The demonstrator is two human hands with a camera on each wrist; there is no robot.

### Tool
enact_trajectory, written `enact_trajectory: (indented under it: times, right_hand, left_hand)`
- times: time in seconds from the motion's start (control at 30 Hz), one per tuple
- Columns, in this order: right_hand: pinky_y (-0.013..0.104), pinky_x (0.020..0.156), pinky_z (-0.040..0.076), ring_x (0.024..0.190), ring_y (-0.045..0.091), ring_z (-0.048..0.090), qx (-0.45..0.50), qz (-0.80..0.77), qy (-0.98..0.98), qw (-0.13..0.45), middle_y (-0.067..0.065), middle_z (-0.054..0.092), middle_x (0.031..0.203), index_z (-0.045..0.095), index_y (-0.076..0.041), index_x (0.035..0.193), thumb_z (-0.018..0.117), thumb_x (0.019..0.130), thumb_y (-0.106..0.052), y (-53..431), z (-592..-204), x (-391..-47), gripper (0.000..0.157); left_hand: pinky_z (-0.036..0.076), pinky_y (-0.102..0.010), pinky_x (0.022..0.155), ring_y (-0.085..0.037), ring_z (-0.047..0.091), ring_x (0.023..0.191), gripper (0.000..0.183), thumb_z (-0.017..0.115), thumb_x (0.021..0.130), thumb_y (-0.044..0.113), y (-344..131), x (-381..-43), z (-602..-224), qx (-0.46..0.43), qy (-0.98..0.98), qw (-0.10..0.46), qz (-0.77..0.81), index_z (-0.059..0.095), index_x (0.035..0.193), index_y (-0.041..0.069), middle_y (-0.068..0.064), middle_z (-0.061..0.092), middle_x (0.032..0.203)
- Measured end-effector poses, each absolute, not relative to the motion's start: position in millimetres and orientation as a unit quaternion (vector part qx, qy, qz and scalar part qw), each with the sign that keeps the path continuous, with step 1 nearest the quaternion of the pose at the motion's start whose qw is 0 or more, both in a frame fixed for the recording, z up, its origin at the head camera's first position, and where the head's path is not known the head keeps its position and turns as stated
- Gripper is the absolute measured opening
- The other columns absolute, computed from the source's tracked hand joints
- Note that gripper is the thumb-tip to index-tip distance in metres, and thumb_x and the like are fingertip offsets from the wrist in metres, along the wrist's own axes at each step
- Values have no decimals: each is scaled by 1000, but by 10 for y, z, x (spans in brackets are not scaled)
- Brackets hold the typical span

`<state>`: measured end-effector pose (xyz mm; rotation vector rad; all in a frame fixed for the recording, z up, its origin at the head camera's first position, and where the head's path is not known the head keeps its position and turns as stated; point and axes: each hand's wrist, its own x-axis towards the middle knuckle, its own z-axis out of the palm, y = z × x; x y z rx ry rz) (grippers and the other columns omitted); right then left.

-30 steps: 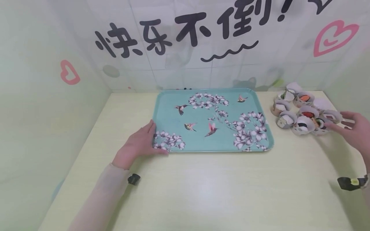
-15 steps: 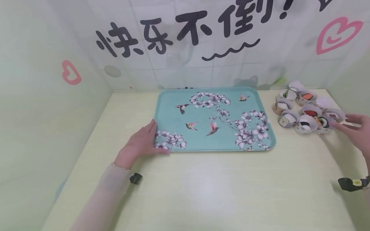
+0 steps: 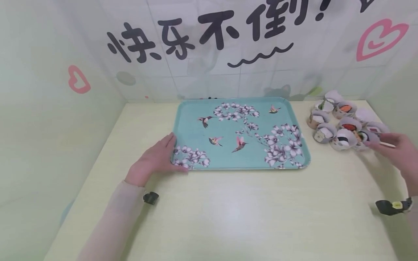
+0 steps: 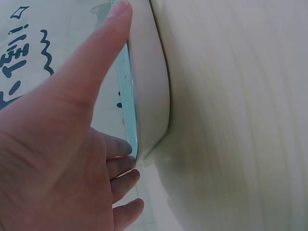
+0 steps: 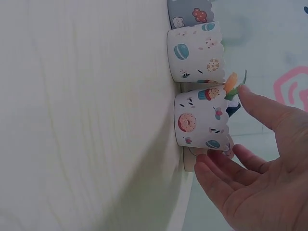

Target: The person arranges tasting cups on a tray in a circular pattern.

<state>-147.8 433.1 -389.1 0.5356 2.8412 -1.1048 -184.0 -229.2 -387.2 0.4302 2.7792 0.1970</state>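
A turquoise tray (image 3: pixel 192 123) with printed blossoms and birds lies against the back wall. My left hand (image 3: pixel 156 157) touches its near left corner, thumb along the front rim and fingers at the left side. In the left wrist view the thumb and fingers of that hand (image 4: pixel 62 130) lie nearly straight against the rim. At the right, my right hand (image 3: pixel 400 150) reaches round the front right paper cup (image 5: pixel 202 118), which bears a doughnut print. Its fingers are by the cup's right side; the thumb (image 5: pixel 262 106) hovers near the rim, seemingly apart from it.
Several other patterned paper cups (image 3: pixel 323 136) stand clustered at the table's back right, holding small sushi-like pieces (image 3: pixel 346 108). A pale wood-grain table (image 3: pixel 228 210) extends in front of the tray. Walls (image 3: pixel 202 79) with lettering and hearts enclose the back and sides.
My right hand has shifted slightly left and down, closer in round the front right paper cup. The left hand stays at the tray's corner. The tray and cups stand as before.
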Motion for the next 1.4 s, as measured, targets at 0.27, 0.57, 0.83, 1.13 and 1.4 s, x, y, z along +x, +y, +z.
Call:
enact_trajectory:
  times: [0.27,0.57,0.83,1.13,1.4]
  right_hand:
    - [5,60,36,81,-23,33,127,-369,920,24,-19,52,102,31,20,142,66,96,-33,4309,-3930,-1512,78]
    - [12,64,37,109,26,54,157,-347,924,46,44,21,149,18,21,147,62,97,-39,4285,-3892,-1544,89]
    - [10,57,29,121,59,30,165,-338,925,53,46,18,150,15,22,146,60,98,-38,4293,-3893,-1555,89]
    - [25,74,45,131,63,27,167,-335,926,57,46,11,154,12,22,147,61,98,-39,4292,-3902,-1599,92]
    - [75,102,31,134,67,21,178,-331,925,57,47,9,153,12,21,147,57,99,-41,4299,-3936,-1598,91]
  left_hand:
    - [14,-56,126,-42,11,154,139,74,67,76,-2369,-1916,-3908,184,971,146,47,9,156,-8,-25,3,167]
    - [22,-56,124,-46,12,153,144,74,64,79,-2317,-1944,-3785,175,970,166,17,4,157,-6,-24,2,167]
    - [20,-55,125,-46,12,153,145,74,63,78,-2279,-1961,-3801,173,969,174,7,3,157,-5,-24,1,167]
    - [16,-53,127,-42,8,155,146,75,63,77,-2307,-1934,-3864,172,968,177,38,0,157,-6,-24,-3,167]
    - [16,-54,127,-42,6,155,144,75,64,76,-2302,-1947,-3877,171,966,186,47,0,158,-2,-22,-6,167]
